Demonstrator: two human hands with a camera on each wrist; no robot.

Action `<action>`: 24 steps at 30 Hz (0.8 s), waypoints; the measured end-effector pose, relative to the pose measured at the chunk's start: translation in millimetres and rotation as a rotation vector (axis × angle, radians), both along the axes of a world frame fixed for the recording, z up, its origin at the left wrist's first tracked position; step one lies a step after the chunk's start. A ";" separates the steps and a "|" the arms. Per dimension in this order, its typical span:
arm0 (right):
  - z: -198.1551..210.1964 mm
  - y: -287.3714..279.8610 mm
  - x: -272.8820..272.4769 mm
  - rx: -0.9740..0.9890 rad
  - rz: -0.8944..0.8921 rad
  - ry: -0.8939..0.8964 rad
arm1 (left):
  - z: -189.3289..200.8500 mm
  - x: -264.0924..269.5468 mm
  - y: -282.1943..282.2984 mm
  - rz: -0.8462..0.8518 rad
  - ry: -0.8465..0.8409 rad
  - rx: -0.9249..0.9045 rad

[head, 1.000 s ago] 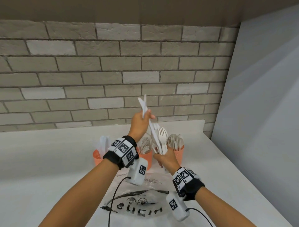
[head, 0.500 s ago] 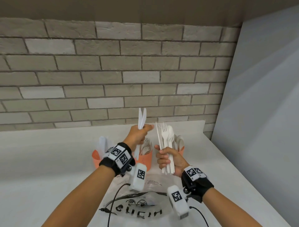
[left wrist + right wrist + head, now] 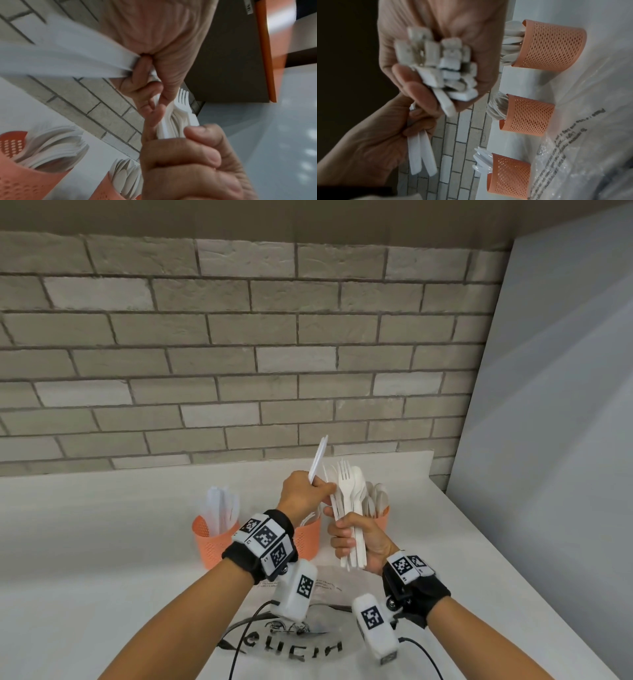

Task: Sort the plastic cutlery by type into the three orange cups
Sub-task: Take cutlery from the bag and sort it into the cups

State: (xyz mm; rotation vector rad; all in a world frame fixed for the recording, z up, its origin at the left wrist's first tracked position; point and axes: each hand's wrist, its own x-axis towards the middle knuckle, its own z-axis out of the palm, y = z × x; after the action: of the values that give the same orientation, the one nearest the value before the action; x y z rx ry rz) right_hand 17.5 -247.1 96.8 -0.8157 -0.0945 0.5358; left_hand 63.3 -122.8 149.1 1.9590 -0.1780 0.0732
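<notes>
My left hand (image 3: 317,491) grips two white plastic knives (image 3: 318,457), blades up, and its fingertips (image 3: 159,116) touch the top of the mixed bundle (image 3: 349,501). My right hand (image 3: 344,537) grips that bundle of forks, spoons and knives upright by the handles (image 3: 440,67). Both hands hover just in front of three orange mesh cups. The left cup (image 3: 212,542) holds knives, the middle cup (image 3: 308,539) forks and the right cup (image 3: 382,518) spoons. My left wrist hides part of the middle cup.
A clear plastic bag (image 3: 301,642) with black print lies on the white table (image 3: 102,542) below my wrists. A brick wall (image 3: 239,371) stands close behind the cups. A grey panel (image 3: 548,440) closes the right side.
My left hand came down with the knives, drew apart from the bundle, then moved right until its fingers met it again. My right hand turned the bundle upright and lifted it a little.
</notes>
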 end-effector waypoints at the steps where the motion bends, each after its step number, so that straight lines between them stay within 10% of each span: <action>1: 0.3 0.0 -0.3 -0.036 -0.014 -0.009 | 1.2 0.1 -0.7 0.025 -0.030 0.036; 15: 4.7 0.6 -0.2 -0.403 -0.169 -0.214 | -4.6 -4.7 -5.3 0.036 0.035 -0.152; 24: 2.3 -5.2 -4.1 -0.936 -0.414 -0.446 | 16.9 19.6 29.1 0.174 0.127 -0.623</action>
State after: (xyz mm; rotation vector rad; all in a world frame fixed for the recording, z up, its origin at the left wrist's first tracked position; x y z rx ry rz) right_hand 13.4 -252.3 99.1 -1.8134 -0.0782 -0.0412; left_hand 82.8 -93.7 166.0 1.3472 0.0942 0.1042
